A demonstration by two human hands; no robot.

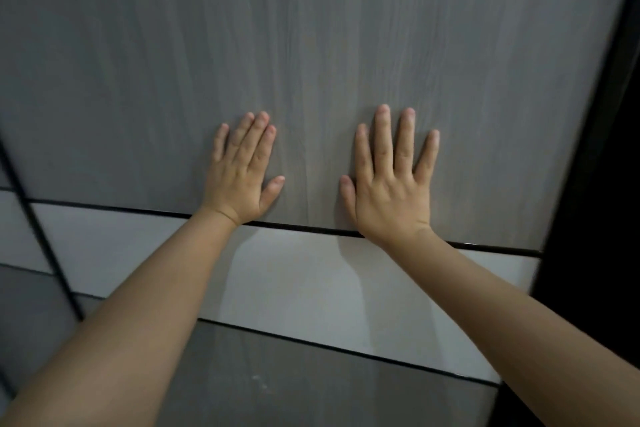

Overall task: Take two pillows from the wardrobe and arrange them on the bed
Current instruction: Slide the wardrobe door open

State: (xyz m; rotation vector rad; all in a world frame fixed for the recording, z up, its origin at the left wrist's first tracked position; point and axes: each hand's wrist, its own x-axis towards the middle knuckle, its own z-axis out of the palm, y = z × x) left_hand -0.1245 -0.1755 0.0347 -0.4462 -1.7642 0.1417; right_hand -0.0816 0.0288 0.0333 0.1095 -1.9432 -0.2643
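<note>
While both hands press flat against the wardrobe door — left hand and right hand spread, fingers extended — no pillows show; a dark gap lies right.

Two hands are seen: left hand and right hand, five fingers each, ten counted. One grey wood-grain door is shown. One white band is crossed below. Two forearms counted.
</note>
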